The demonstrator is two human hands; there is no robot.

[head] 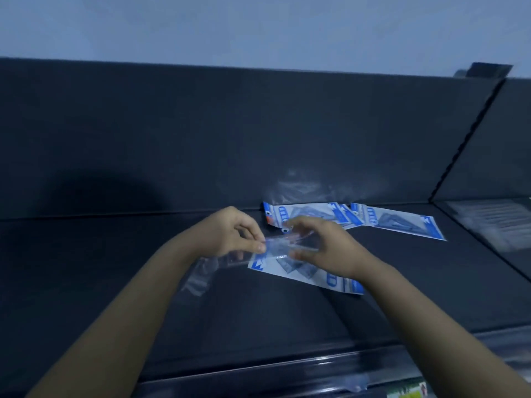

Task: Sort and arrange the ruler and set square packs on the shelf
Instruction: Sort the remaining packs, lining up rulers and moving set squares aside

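Clear pack [284, 244] is what I'm holding, just above the dark shelf [143, 297] and over a blue-and-white pack [301, 272] lying near the middle. More blue packs [304, 215] lie farther back and to the right, by the back wall.

My worry is that the clear pack looks thin and slick. A weak pinch could let it slide out and land crooked on the one below. A careless forearm could also nudge that one out of line. The loose wrapper [201, 274] on the near left might get dragged along too.

My left hand [232, 234] pinches the pack's left end between thumb and fingertips. My right hand [324, 248] curls over its right end, thumb underneath. Both forearms reach forward and converge.
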